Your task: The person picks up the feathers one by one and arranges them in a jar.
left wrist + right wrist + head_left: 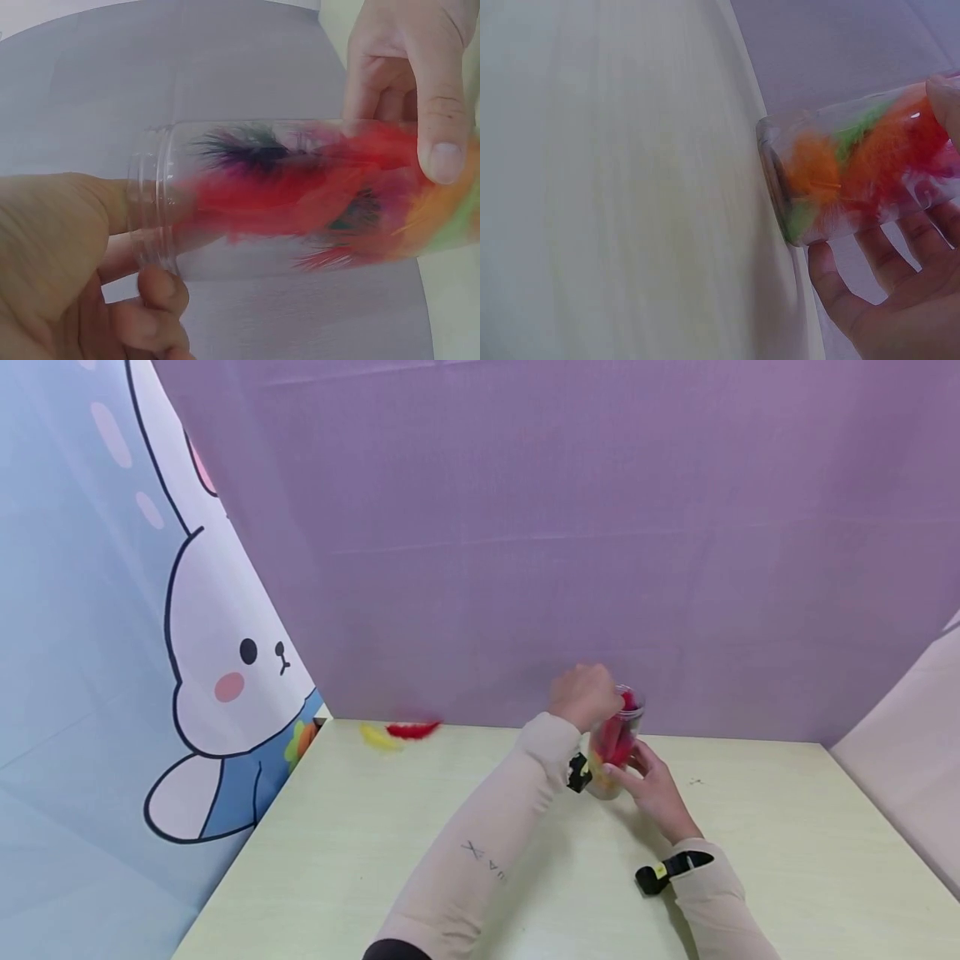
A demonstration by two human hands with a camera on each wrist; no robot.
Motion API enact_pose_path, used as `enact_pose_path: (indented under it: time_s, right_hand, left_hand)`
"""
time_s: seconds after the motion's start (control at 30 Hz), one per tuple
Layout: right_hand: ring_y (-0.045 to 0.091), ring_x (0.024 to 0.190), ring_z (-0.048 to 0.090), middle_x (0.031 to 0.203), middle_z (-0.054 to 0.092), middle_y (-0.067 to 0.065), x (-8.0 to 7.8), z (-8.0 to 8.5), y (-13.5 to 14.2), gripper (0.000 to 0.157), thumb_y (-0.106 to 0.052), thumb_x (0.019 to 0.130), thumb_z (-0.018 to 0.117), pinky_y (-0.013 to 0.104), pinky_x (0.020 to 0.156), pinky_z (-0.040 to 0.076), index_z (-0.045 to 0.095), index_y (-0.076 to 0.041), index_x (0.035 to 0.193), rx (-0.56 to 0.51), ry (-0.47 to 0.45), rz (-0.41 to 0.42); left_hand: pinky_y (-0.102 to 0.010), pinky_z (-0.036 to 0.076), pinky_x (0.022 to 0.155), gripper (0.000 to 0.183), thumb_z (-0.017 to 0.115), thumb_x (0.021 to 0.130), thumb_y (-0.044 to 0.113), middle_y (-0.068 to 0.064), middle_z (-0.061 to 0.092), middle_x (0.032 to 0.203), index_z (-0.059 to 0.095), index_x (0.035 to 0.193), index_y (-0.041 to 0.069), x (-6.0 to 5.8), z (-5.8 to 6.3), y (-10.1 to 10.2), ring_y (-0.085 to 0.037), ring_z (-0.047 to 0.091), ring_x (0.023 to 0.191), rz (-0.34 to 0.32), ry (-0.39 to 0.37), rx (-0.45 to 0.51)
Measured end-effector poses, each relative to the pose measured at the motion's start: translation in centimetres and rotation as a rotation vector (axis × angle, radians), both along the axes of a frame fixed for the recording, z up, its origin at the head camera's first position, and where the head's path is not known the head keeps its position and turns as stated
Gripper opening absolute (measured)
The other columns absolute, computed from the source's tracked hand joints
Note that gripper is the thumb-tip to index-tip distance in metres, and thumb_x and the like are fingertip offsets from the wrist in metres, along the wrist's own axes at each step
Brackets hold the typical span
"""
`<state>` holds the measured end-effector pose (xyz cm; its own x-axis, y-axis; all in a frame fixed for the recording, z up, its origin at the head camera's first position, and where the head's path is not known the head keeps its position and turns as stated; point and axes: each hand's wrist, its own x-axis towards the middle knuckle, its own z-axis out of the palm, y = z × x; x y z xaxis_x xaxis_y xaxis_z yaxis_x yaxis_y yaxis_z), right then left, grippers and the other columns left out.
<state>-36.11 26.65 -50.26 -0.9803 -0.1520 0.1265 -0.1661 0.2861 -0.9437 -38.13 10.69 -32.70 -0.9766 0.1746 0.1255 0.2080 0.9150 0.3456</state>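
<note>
A clear plastic jar (606, 777) with red, orange, green and dark feathers (814, 169) inside is tilted near the back of the table. My right hand (660, 789) grips its side, thumb on one face and fingers round the other. At the open mouth is my left hand (585, 696). In the left wrist view, its thumb and a finger reach inside the rim (154, 199) and pinch the end of a red feather (277, 199). The other fingers of that hand curl outside the rim.
On the table (300, 860), by the back left edge, lie a yellow feather (378, 737) and a red feather (414, 730). A purple cloth (570, 527) hangs right behind the table, and a rabbit-print cloth (217, 693) is on the left.
</note>
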Motion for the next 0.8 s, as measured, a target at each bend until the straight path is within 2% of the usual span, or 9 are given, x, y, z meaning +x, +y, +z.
enact_pose_path:
  time_s: [0.1,0.2,0.27,0.33,0.43,0.6,0.7,0.8]
  right_hand:
    - [0.041,0.149,0.037,0.16,0.043,0.015,0.0,0.0,0.0,0.079,-0.041,0.094,0.073,0.064,0.12,0.028,0.036,-0.015,0.158,-0.001,0.004,-0.001]
    - [0.042,0.149,0.037,0.16,0.042,0.015,0.0,0.1,0.0,0.079,-0.043,0.094,0.073,0.065,0.12,0.027,0.035,-0.015,0.158,0.009,0.0,-0.004]
    - [0.042,0.15,0.037,0.16,0.042,0.016,-0.1,0.2,0.0,0.08,-0.044,0.094,0.073,0.065,0.12,0.027,0.035,-0.015,0.158,0.016,-0.002,-0.008]
    - [0.042,0.15,0.037,0.161,0.042,0.016,-0.1,0.2,0.0,0.081,-0.045,0.094,0.072,0.066,0.12,0.026,0.035,-0.015,0.159,0.029,-0.002,-0.013]
    - [0.043,0.149,0.037,0.16,0.042,0.016,-0.2,0.1,0.1,0.081,-0.044,0.094,0.073,0.066,0.121,0.025,0.035,-0.013,0.158,0.035,0.006,-0.02]
    - [0.043,0.149,0.038,0.16,0.042,0.017,-0.5,0.0,0.1,0.082,-0.044,0.093,0.073,0.066,0.121,0.025,0.035,-0.012,0.158,0.039,0.014,-0.024]
    - [0.043,0.149,0.038,0.16,0.042,0.017,-0.5,-0.1,0.2,0.081,-0.044,0.093,0.073,0.066,0.121,0.025,0.035,-0.012,0.158,0.035,0.018,-0.021]
    - [0.043,0.148,0.039,0.159,0.043,0.017,-0.5,-0.2,0.1,0.08,-0.042,0.093,0.074,0.065,0.12,0.026,0.037,-0.011,0.157,0.023,0.023,-0.017]
  left_hand:
    - [-0.023,0.034,0.047,0.036,0.066,0.095,0.035,0.012,0.052,0.059,0.062,0.062,0.023,0.0,-0.1,-0.5,-0.006,0.044,0.055,-0.025,0.016,0.075]
    - [-0.019,0.041,0.053,0.018,0.068,0.096,0.036,0.016,0.072,0.083,0.078,0.084,0.028,0.2,0.0,-1.0,-0.003,0.058,0.07,-0.043,0.043,0.142]
    - [-0.019,0.046,0.057,0.014,0.069,0.096,0.036,0.015,0.076,0.099,0.081,0.097,0.028,0.3,0.1,-1.2,-0.004,0.064,0.081,-0.053,0.067,0.178]
    - [-0.019,0.048,0.057,0.015,0.069,0.097,0.035,0.013,0.077,0.104,0.081,0.101,0.027,0.4,0.1,-1.5,-0.005,0.066,0.082,-0.063,0.083,0.212]
    - [-0.018,0.045,0.053,0.014,0.07,0.097,0.033,0.011,0.077,0.104,0.08,0.101,0.026,0.4,-0.1,-1.8,-0.006,0.062,0.074,-0.064,0.126,0.252]
    - [-0.02,0.041,0.049,0.013,0.068,0.098,0.033,0.011,0.076,0.095,0.079,0.101,0.027,0.0,-0.7,-2.6,-0.005,0.057,0.064,-0.074,0.18,0.328]
    - [-0.02,0.042,0.049,0.015,0.065,0.1,0.032,0.01,0.075,0.089,0.079,0.105,0.027,-0.2,-1.3,-2.9,-0.003,0.057,0.064,-0.115,0.21,0.361]
    - [-0.019,0.04,0.05,0.019,0.062,0.102,0.027,0.011,0.076,0.094,0.078,0.111,0.027,-0.4,-1.9,-3.2,-0.004,0.055,0.063,-0.168,0.235,0.351]
